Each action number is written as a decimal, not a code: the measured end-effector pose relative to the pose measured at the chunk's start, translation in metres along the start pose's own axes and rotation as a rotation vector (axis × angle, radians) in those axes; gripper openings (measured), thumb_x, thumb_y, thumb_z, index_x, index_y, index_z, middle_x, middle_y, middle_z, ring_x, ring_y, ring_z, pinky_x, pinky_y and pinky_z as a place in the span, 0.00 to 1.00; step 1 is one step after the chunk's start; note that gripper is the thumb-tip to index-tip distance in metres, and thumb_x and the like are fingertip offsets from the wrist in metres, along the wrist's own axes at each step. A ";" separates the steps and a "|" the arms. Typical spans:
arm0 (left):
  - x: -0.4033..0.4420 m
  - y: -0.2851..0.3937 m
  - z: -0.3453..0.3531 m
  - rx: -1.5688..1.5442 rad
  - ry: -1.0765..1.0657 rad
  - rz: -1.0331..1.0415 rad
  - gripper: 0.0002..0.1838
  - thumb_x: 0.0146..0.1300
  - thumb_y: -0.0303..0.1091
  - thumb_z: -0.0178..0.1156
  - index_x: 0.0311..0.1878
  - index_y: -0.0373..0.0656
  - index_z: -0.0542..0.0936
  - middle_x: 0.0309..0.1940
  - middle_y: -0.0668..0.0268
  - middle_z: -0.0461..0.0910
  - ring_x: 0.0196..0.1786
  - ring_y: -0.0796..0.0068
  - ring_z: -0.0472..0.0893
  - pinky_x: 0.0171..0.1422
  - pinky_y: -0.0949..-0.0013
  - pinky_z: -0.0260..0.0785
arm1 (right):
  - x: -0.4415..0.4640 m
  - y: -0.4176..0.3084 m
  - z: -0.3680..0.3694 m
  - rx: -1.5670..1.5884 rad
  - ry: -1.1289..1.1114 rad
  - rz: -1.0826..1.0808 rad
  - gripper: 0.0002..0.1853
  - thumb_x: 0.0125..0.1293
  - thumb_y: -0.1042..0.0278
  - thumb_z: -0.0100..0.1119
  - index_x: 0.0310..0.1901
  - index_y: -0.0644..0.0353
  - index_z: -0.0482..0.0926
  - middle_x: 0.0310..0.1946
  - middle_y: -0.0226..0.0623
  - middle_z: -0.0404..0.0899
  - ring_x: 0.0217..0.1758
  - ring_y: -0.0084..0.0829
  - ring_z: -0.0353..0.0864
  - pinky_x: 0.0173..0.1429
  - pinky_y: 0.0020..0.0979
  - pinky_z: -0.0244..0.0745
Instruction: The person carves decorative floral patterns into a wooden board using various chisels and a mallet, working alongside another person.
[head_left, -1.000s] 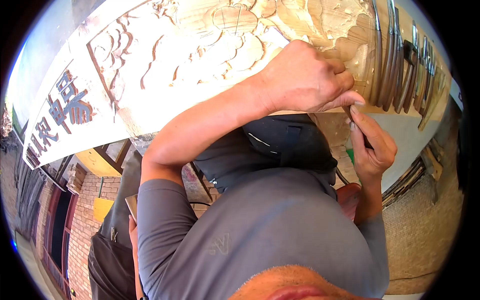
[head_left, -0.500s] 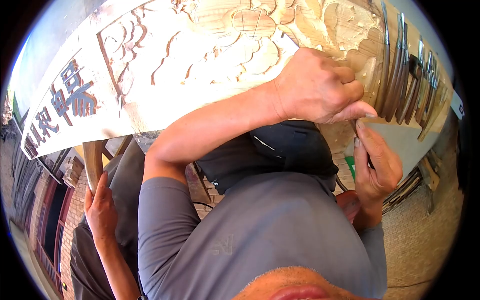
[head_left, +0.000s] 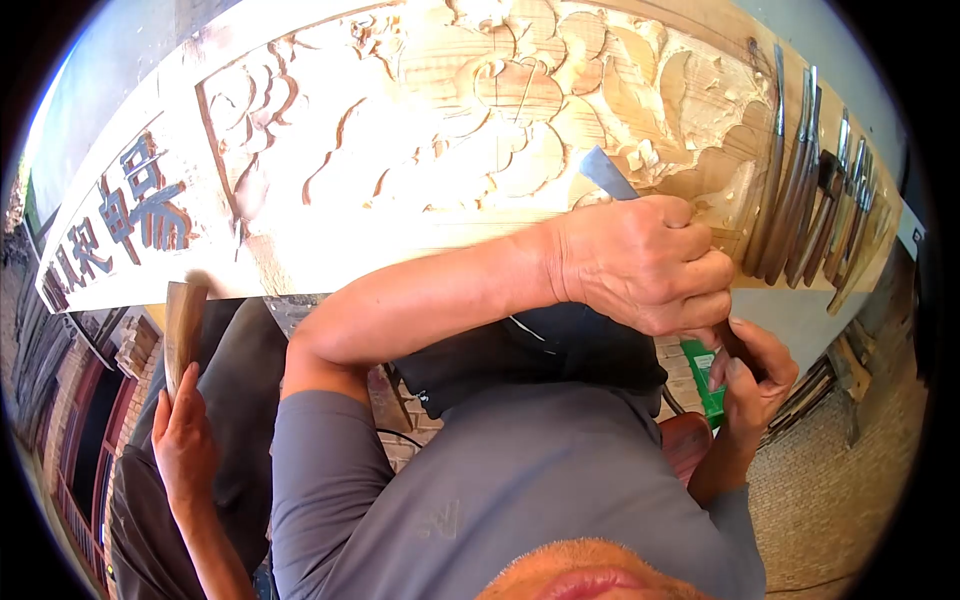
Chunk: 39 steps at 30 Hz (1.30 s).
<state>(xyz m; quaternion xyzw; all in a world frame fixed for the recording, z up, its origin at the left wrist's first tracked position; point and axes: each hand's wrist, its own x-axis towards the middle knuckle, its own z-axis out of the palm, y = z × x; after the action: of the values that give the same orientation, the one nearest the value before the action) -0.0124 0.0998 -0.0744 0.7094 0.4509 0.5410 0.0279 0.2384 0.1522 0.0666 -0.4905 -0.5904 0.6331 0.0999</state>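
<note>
A chisel [head_left: 606, 172] with a flat grey blade rests low over the carved wooden board [head_left: 440, 225]. My left hand [head_left: 650, 265] is wrapped round it below the blade, its blade end pointing up and left. Its dark handle runs down toward my right hand [head_left: 757, 375], whose fingers are closed round the handle's lower end. Both hands are at the board's near edge. Carved cloud-like shapes and loose shavings cover the board's middle.
Several chisels [head_left: 800, 190] lie side by side at the board's right end. Dark carved characters [head_left: 150, 195] mark its left end. A co-worker's hand [head_left: 187, 440] holds a wooden piece [head_left: 184, 325] at the left. A green object [head_left: 706, 385] is below my hands.
Both my hands have moved lower in the view, and the chisel's blade now shows fully. My left fist has turned. The co-worker's hand with the wooden piece has come into view at the left.
</note>
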 end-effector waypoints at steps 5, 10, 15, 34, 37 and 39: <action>0.000 -0.001 0.000 0.080 0.051 0.012 0.17 0.63 0.45 0.73 0.45 0.43 0.85 0.32 0.72 0.70 0.30 0.78 0.74 0.31 0.70 0.61 | 0.017 0.010 -0.018 0.332 -0.222 -0.206 0.37 0.71 0.51 0.78 0.72 0.69 0.79 0.55 0.65 0.90 0.35 0.38 0.90 0.38 0.33 0.85; 0.007 0.001 -0.006 0.035 0.049 -0.011 0.21 0.67 0.51 0.74 0.47 0.42 0.85 0.31 0.71 0.69 0.30 0.75 0.75 0.32 0.69 0.66 | 0.027 0.004 0.017 -0.348 0.026 -0.495 0.26 0.76 0.57 0.78 0.63 0.71 0.85 0.57 0.62 0.91 0.56 0.49 0.94 0.62 0.43 0.90; 0.026 0.030 -0.016 0.029 0.027 -0.136 0.24 0.70 0.52 0.75 0.52 0.39 0.87 0.37 0.66 0.80 0.35 0.69 0.82 0.38 0.66 0.75 | 0.028 -0.011 0.029 -0.328 0.135 -0.633 0.25 0.79 0.56 0.76 0.60 0.73 0.86 0.57 0.62 0.91 0.58 0.49 0.93 0.64 0.43 0.89; -0.081 0.207 -0.057 0.157 0.180 -0.905 0.07 0.72 0.32 0.76 0.47 0.39 0.90 0.41 0.57 0.92 0.43 0.56 0.93 0.47 0.60 0.84 | -0.024 0.002 0.055 -0.453 0.060 -0.548 0.13 0.92 0.61 0.56 0.48 0.60 0.82 0.29 0.33 0.85 0.27 0.26 0.80 0.35 0.34 0.74; -0.079 0.225 -0.048 0.004 0.210 -0.961 0.14 0.71 0.34 0.78 0.53 0.37 0.90 0.43 0.57 0.93 0.46 0.62 0.95 0.51 0.62 0.86 | -0.030 0.003 0.060 -0.526 0.070 -0.591 0.08 0.90 0.65 0.59 0.54 0.60 0.82 0.31 0.34 0.87 0.27 0.26 0.82 0.35 0.35 0.74; -0.077 0.232 -0.040 -0.076 0.261 -0.968 0.17 0.70 0.37 0.80 0.55 0.37 0.90 0.44 0.58 0.93 0.45 0.64 0.95 0.52 0.63 0.87 | -0.028 0.008 0.063 -0.408 0.048 -0.592 0.07 0.88 0.67 0.62 0.57 0.60 0.83 0.31 0.36 0.87 0.28 0.24 0.82 0.35 0.34 0.74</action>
<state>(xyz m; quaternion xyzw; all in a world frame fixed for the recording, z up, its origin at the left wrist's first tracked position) 0.0967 -0.1073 0.0075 0.3437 0.7080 0.5663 0.2446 0.2096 0.0895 0.0624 -0.3228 -0.8186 0.4341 0.1928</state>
